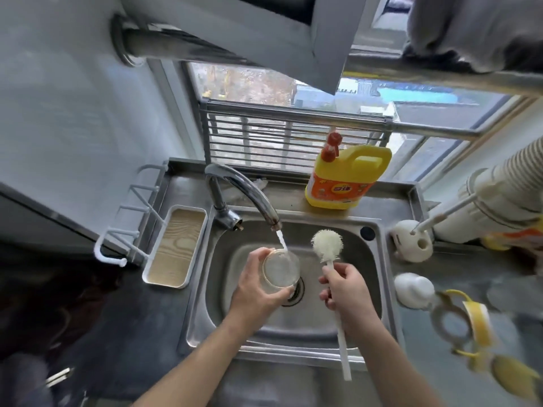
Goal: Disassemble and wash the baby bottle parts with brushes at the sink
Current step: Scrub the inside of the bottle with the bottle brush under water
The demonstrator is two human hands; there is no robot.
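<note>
I hold the bottle (pixel 280 268) over the sink (pixel 220 259) drain, mouth up under the tap's (pixel 244 188) stream. My left hand (pixel 252 289) wraps it, fingers curled round its wall. My right hand (pixel 343 290) grips the brush (pixel 326 245) by its handle, bristles up beside the bottle, apart from it. A yellow jug (pixel 348 177) stands behind the sink.

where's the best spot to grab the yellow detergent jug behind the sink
Take the yellow detergent jug by the loop handle on its upper right, probably reaching over the sink from the front. It stands upright, and the red pump crowds the upper left.
</note>
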